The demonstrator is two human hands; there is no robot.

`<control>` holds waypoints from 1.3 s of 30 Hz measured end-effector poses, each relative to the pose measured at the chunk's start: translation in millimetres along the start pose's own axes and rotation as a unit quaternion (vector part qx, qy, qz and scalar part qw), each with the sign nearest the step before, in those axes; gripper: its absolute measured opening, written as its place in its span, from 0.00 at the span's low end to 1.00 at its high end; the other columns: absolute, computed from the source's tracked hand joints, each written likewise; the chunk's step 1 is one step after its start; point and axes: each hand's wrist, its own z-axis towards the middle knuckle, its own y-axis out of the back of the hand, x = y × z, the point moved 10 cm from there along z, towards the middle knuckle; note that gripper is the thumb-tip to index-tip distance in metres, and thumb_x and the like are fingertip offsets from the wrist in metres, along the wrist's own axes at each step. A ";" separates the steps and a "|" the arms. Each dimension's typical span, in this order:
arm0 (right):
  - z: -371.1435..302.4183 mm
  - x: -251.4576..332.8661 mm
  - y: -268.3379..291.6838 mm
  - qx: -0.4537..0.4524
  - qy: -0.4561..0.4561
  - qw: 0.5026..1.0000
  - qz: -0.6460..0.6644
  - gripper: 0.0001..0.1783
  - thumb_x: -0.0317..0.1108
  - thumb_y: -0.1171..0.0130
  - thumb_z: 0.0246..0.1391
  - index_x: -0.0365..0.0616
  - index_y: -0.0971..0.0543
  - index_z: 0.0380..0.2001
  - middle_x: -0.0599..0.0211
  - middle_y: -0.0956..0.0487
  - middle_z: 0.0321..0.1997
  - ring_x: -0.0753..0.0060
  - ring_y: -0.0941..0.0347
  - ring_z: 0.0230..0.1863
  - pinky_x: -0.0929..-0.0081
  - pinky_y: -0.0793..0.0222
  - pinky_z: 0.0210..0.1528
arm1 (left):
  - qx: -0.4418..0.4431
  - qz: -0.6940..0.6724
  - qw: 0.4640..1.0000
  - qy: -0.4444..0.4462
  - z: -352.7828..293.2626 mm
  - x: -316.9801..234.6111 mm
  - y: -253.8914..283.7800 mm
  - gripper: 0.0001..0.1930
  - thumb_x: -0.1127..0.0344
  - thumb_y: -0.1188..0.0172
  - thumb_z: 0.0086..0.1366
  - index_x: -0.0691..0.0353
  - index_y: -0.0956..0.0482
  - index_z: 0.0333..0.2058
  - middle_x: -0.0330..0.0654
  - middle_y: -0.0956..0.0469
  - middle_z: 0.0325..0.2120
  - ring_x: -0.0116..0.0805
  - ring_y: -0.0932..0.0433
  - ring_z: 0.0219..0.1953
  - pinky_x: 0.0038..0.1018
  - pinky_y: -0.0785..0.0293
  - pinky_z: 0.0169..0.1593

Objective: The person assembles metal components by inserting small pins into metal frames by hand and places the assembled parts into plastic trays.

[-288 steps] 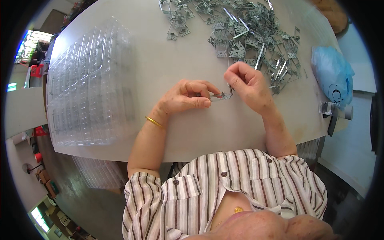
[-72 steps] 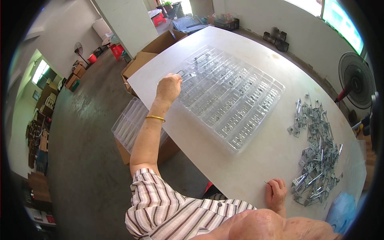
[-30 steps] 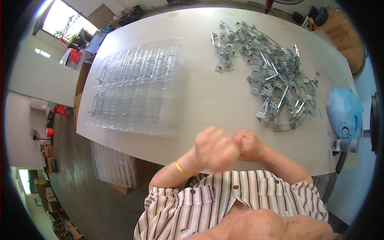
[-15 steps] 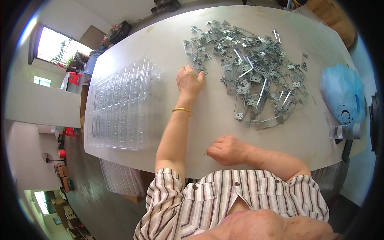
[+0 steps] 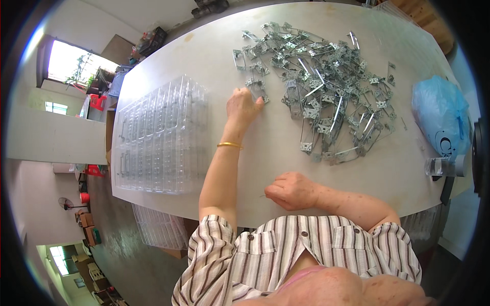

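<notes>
My left hand point(image 5: 242, 107), with a gold bangle on its wrist, reaches over the table to the left fringe of a pile of metal brackets point(image 5: 326, 86). Its thumb and fingers close on the near end of a small metal bracket point(image 5: 258, 83), partly hidden by the hand. Closer to my body, my right hand point(image 5: 292, 192) rests on the tabletop, curled shut. A thin pin point(image 5: 262, 196) sticks out from its fingertips; the rest of it is hidden in the fist.
Stacked clear plastic trays point(image 5: 153, 143) stand on the white table point(image 5: 245, 173) at left. At the right edge sit a blue plastic bag point(image 5: 440, 115) and a clear bottle point(image 5: 441, 167) lying on its side. More clear trays point(image 5: 158, 227) show below the table's left edge.
My left hand has drawn slightly nearer to me, and the bracket at its fingers has shifted a little with it. My right hand stays almost still. The whole view has shifted slightly.
</notes>
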 end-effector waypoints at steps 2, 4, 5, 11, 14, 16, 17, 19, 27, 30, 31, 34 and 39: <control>-1.4 -2.4 -0.7 0.002 -0.005 1.000 -0.004 0.05 0.28 0.41 0.50 0.45 0.27 0.25 0.67 0.26 0.20 0.61 0.26 0.25 0.64 0.29 0.29 | 0.036 -0.007 0.999 0.008 -15.0 -2.1 0.9 0.19 0.58 0.34 0.56 0.72 0.20 0.35 0.56 0.21 0.35 0.54 0.20 0.41 0.42 0.24 0.47; -2.7 -4.8 -1.7 0.002 -0.010 1.000 -0.007 0.05 0.28 0.41 0.50 0.45 0.27 0.25 0.67 0.26 0.20 0.61 0.26 0.25 0.64 0.29 0.29 | 0.050 -0.001 0.999 0.009 -26.2 -0.5 2.2 0.19 0.58 0.34 0.56 0.72 0.20 0.36 0.56 0.21 0.35 0.54 0.20 0.41 0.42 0.24 0.47; -2.2 -4.1 -1.9 -0.003 -0.006 1.000 -0.002 0.05 0.28 0.41 0.50 0.45 0.27 0.25 0.67 0.26 0.20 0.61 0.25 0.25 0.64 0.28 0.29 | 0.061 0.008 0.998 0.014 -30.6 3.1 2.4 0.19 0.58 0.34 0.57 0.72 0.20 0.37 0.56 0.21 0.36 0.54 0.20 0.41 0.42 0.24 0.47; 0.8 -1.2 0.7 -0.004 0.001 1.000 -0.005 0.05 0.29 0.40 0.49 0.45 0.27 0.25 0.67 0.26 0.20 0.61 0.25 0.24 0.64 0.28 0.29 | -0.043 0.044 0.998 -0.004 -30.3 4.6 18.1 0.21 0.56 0.35 0.59 0.71 0.20 0.41 0.56 0.21 0.38 0.52 0.21 0.44 0.42 0.25 0.48; -2.0 -4.6 1.5 -0.003 -0.002 1.000 -0.011 0.05 0.29 0.40 0.49 0.45 0.27 0.25 0.67 0.25 0.20 0.60 0.25 0.24 0.64 0.28 0.29 | -0.065 -0.010 0.998 -0.014 -14.8 -14.2 18.0 0.20 0.53 0.35 0.60 0.68 0.22 0.35 0.53 0.23 0.38 0.51 0.25 0.47 0.43 0.31 0.53; -2.4 -4.9 0.3 -0.003 -0.003 1.000 -0.014 0.06 0.30 0.40 0.50 0.45 0.27 0.25 0.67 0.25 0.20 0.60 0.25 0.24 0.63 0.28 0.29 | -0.072 0.019 0.997 -0.015 -4.1 -19.2 12.9 0.21 0.53 0.35 0.59 0.69 0.21 0.36 0.55 0.23 0.39 0.52 0.24 0.46 0.43 0.30 0.52; -2.6 -5.2 -2.9 0.002 -0.003 1.000 -0.011 0.06 0.30 0.40 0.50 0.45 0.27 0.25 0.66 0.25 0.20 0.59 0.25 0.24 0.63 0.28 0.29 | -0.078 0.050 0.996 -0.012 0.7 -18.1 9.4 0.22 0.52 0.34 0.59 0.70 0.20 0.37 0.56 0.23 0.39 0.53 0.24 0.45 0.43 0.29 0.52; -1.6 -2.9 -4.7 0.007 -0.001 1.000 -0.012 0.05 0.30 0.40 0.51 0.45 0.27 0.25 0.66 0.25 0.20 0.59 0.25 0.24 0.62 0.28 0.29 | -0.078 0.058 0.995 -0.008 9.4 -9.9 2.3 0.22 0.52 0.34 0.58 0.70 0.20 0.36 0.55 0.23 0.37 0.53 0.24 0.45 0.43 0.30 0.53; -2.2 -3.4 -3.5 0.008 -0.007 1.000 0.002 0.07 0.30 0.41 0.53 0.45 0.29 0.25 0.65 0.26 0.21 0.57 0.26 0.25 0.61 0.28 0.28 | -0.033 0.042 0.999 0.010 30.2 -11.9 -5.9 0.19 0.54 0.33 0.59 0.67 0.20 0.38 0.51 0.23 0.40 0.49 0.26 0.50 0.42 0.33 0.56; -1.5 -0.7 -3.7 0.006 -0.003 1.000 0.002 0.07 0.30 0.41 0.53 0.45 0.29 0.25 0.65 0.26 0.21 0.57 0.26 0.25 0.61 0.28 0.28 | -0.114 0.010 0.993 -0.035 19.4 -26.2 15.6 0.18 0.56 0.33 0.58 0.67 0.20 0.38 0.50 0.22 0.39 0.49 0.25 0.49 0.42 0.33 0.56; -1.0 0.5 -5.1 0.008 -0.002 1.000 0.004 0.07 0.30 0.41 0.53 0.45 0.29 0.25 0.65 0.26 0.21 0.57 0.26 0.25 0.61 0.28 0.28 | -0.166 -0.006 0.984 -0.068 12.6 -32.3 28.7 0.19 0.56 0.33 0.59 0.67 0.21 0.38 0.49 0.21 0.37 0.47 0.24 0.45 0.40 0.31 0.52; -6.7 -8.2 -2.5 0.005 -0.015 1.000 -0.006 0.07 0.30 0.41 0.53 0.45 0.29 0.26 0.65 0.26 0.20 0.57 0.25 0.25 0.61 0.28 0.28 | -0.129 -0.197 0.970 -0.060 -5.8 -58.0 44.1 0.18 0.58 0.37 0.62 0.68 0.23 0.41 0.45 0.21 0.33 0.40 0.22 0.37 0.34 0.26 0.45; -1.5 0.7 0.3 -0.017 0.008 1.000 0.004 0.06 0.31 0.40 0.54 0.46 0.28 0.27 0.65 0.26 0.19 0.58 0.25 0.23 0.62 0.29 0.27 | 0.117 -0.659 0.741 0.051 -50.3 -30.2 6.6 0.16 0.59 0.48 0.70 0.68 0.24 0.45 0.39 0.25 0.28 0.28 0.28 0.25 0.28 0.27 0.31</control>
